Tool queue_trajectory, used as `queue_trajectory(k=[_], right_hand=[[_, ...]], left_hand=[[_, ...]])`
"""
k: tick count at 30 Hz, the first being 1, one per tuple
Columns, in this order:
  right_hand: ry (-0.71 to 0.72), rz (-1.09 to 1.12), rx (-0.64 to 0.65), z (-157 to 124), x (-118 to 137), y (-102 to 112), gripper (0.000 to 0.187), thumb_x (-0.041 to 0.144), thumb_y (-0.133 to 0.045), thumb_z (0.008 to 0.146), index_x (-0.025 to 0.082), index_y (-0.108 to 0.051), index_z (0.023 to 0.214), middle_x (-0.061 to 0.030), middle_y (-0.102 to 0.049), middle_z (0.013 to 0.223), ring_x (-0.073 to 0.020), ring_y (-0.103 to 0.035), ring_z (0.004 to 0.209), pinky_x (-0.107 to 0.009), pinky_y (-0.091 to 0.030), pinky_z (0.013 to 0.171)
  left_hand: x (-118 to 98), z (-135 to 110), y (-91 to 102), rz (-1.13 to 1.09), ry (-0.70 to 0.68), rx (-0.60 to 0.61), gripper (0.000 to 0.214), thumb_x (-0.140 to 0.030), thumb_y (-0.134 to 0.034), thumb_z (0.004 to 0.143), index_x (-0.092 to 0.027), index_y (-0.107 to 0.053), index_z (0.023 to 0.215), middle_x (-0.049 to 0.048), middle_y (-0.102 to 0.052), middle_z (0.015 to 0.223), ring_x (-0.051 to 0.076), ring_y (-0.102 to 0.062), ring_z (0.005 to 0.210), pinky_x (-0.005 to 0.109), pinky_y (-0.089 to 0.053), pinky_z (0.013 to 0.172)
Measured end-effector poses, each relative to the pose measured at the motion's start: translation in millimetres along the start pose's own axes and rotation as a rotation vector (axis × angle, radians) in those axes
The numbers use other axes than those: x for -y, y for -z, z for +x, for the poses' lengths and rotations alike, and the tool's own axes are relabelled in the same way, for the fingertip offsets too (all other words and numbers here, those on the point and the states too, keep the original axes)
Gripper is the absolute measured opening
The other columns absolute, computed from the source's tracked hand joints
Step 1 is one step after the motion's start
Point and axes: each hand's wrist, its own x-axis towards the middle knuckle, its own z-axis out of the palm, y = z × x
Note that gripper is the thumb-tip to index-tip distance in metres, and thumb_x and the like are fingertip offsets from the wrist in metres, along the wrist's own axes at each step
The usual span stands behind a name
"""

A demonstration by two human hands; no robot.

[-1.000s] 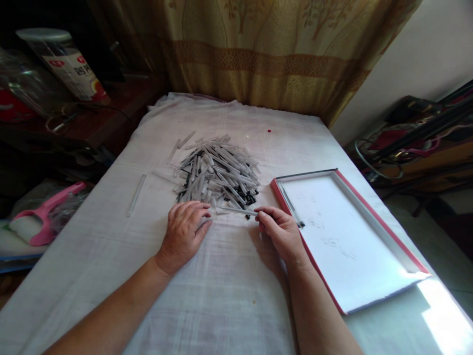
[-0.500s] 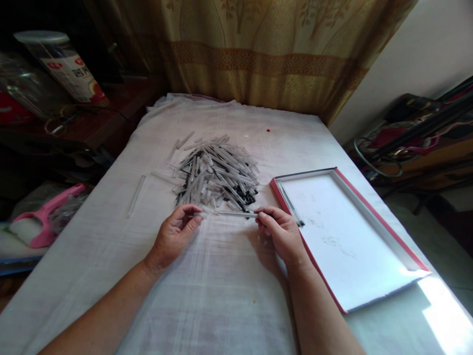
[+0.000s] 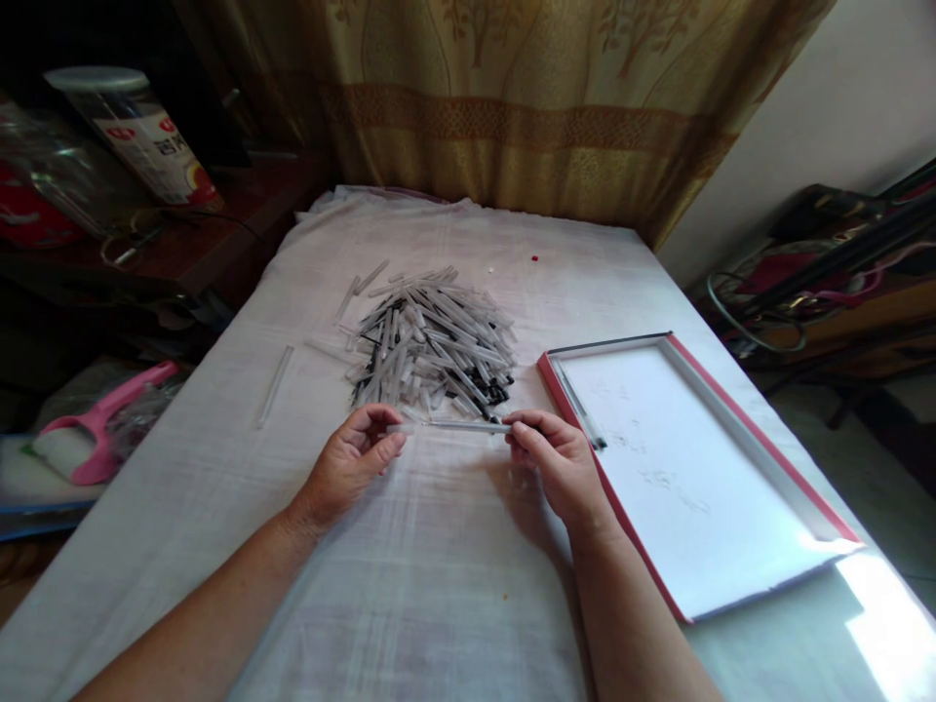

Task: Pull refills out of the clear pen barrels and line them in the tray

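Observation:
A heap of clear tubes and black pen parts lies in the middle of a white cloth. Just in front of it my right hand pinches one end of a thin pen refill held level. My left hand pinches a short clear tube at the refill's other end; the two pieces meet tip to tip. To the right lies a shallow white tray with a red rim, and one finished pen rests along its left edge.
A single clear tube lies apart on the cloth at the left. A pink-handled tool and a plastic jar sit on dark furniture to the left. A curtain hangs behind; clutter and cables fill the right side.
My left hand lifted off the cloth, turned palm-in and picked up a short clear tube, bringing it to the refill's tip. My right hand stayed in place holding the refill.

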Motion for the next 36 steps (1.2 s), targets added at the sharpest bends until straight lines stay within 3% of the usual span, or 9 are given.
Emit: queue_trajectory(k=[8, 10, 14, 18, 23, 28, 36], right_hand=[[-0.022, -0.027, 0.04, -2, 2, -5, 0.025, 0.041, -0.075, 0.072, 0.017, -0.075, 0.082, -0.0014, -0.063, 0.061, -0.0092, -0.049, 0.048, -0.02, -0.035, 0.042], [-0.028, -0.021, 0.031, -2, 0, -5, 0.026, 0.041, -0.074, 0.073, 0.017, -0.075, 0.083, -0.0011, -0.063, 0.06, -0.0091, -0.049, 0.047, -0.02, -0.035, 0.042], [-0.011, -0.002, 0.002, -2, -1, -4, 0.025, 0.039, -0.075, 0.073, 0.018, -0.073, 0.086, -0.0006, -0.064, 0.062, -0.009, -0.05, 0.049, -0.02, -0.037, 0.044], [0.017, 0.023, -0.023, -1, 0, -4, 0.026, 0.039, -0.075, 0.071, 0.018, -0.07, 0.086, 0.001, -0.062, 0.06, -0.0097, -0.05, 0.049, -0.02, -0.038, 0.044], [0.073, -0.014, -0.02, 0, 3, -6, 0.023, 0.04, -0.072, 0.074, 0.019, -0.068, 0.08, 0.0004, -0.062, 0.062, -0.0103, -0.051, 0.051, -0.022, -0.039, 0.047], [0.065, -0.045, -0.003, -2, 7, -7, 0.022, 0.04, -0.072, 0.073, 0.019, -0.067, 0.078, 0.0002, -0.062, 0.062, -0.0112, -0.052, 0.052, -0.023, -0.04, 0.048], [0.044, -0.095, 0.024, -3, 9, -6, 0.022, 0.039, -0.073, 0.071, 0.018, -0.068, 0.076, 0.0003, -0.061, 0.061, -0.0112, -0.05, 0.051, -0.022, -0.038, 0.047]], left_hand=[[-2, -2, 0.4, 0.1, -0.037, 0.01, 0.025, -0.033, -0.08, 0.069, -0.019, -0.072, 0.088, -0.0012, -0.065, 0.075, 0.008, -0.051, 0.056, 0.019, -0.04, 0.049], [-1, -2, 0.5, 0.096, -0.044, 0.019, 0.027, -0.037, -0.079, 0.071, -0.019, -0.071, 0.089, 0.0013, -0.068, 0.085, 0.008, -0.053, 0.057, 0.018, -0.04, 0.046], [2, -3, -0.9, 0.032, -0.007, 0.069, 0.039, -0.053, -0.072, 0.077, -0.019, -0.06, 0.093, 0.0084, -0.067, 0.112, 0.016, -0.068, 0.077, 0.018, -0.046, 0.044], [4, -6, -1.4, 0.067, 0.014, 0.137, 0.044, -0.057, -0.069, 0.08, -0.019, -0.055, 0.098, 0.0039, -0.067, 0.089, 0.013, -0.065, 0.063, 0.016, -0.044, 0.04], [3, -6, 3.5, 0.265, -0.072, 0.132, 0.034, -0.05, -0.064, 0.086, -0.019, -0.063, 0.1, -0.0036, -0.057, 0.063, 0.008, -0.048, 0.046, 0.017, -0.04, 0.042], [1, -4, 6.8, 0.515, -0.328, 0.109, 0.024, -0.039, -0.063, 0.087, -0.02, -0.074, 0.097, 0.006, -0.067, 0.086, 0.017, -0.062, 0.079, 0.026, -0.051, 0.072], [3, -3, 9.4, 0.587, -0.416, 0.171, 0.024, -0.031, -0.061, 0.09, -0.021, -0.075, 0.107, 0.0045, -0.065, 0.084, 0.015, -0.061, 0.077, 0.024, -0.05, 0.074]])
